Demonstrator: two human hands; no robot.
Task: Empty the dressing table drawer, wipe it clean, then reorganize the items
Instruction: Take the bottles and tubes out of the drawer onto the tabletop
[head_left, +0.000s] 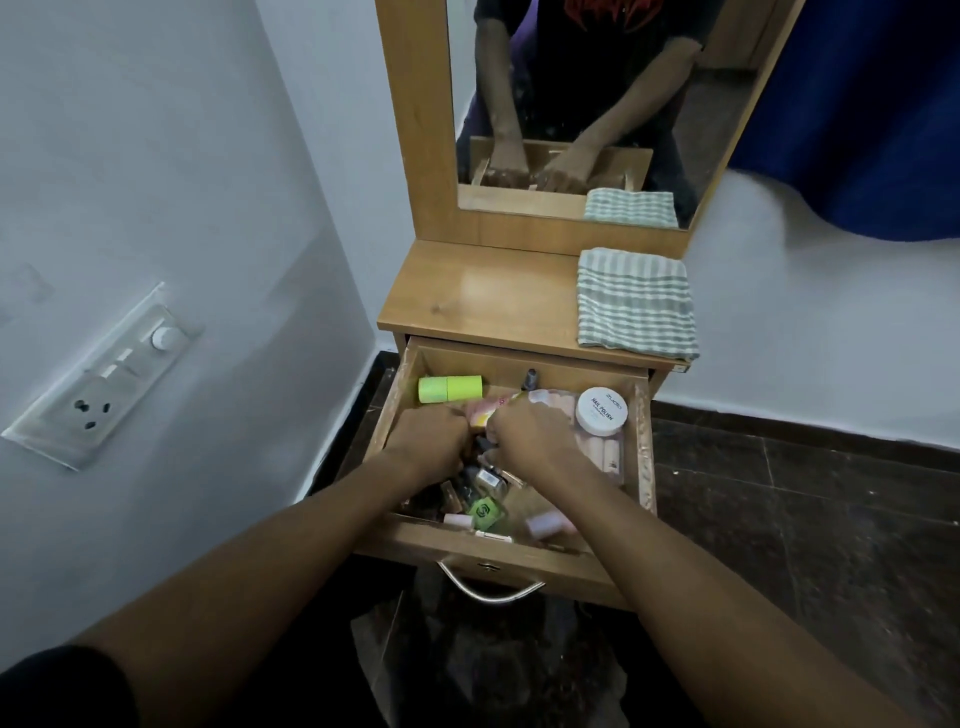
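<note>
The wooden drawer (644, 457) of the dressing table stands pulled out, full of cosmetics. A neon green tube (449, 388) lies at its back left, a white round nail polish jar (601, 410) at its back right, a pink pack (608, 449) beneath the jar. Small bottles and a green-capped one (485, 512) crowd the front. My left hand (431, 439) and my right hand (530, 434) are both inside the drawer, fingers curled around small items in the middle. What exactly each hand holds is hidden by the fingers.
A folded grey-and-white striped cloth (636, 304) lies on the right of the tabletop (478, 296). The mirror (571, 104) rises behind it. A switchboard (104, 379) sits on the left wall. A blue curtain (857, 114) hangs at right. Dark floor tiles surround the table.
</note>
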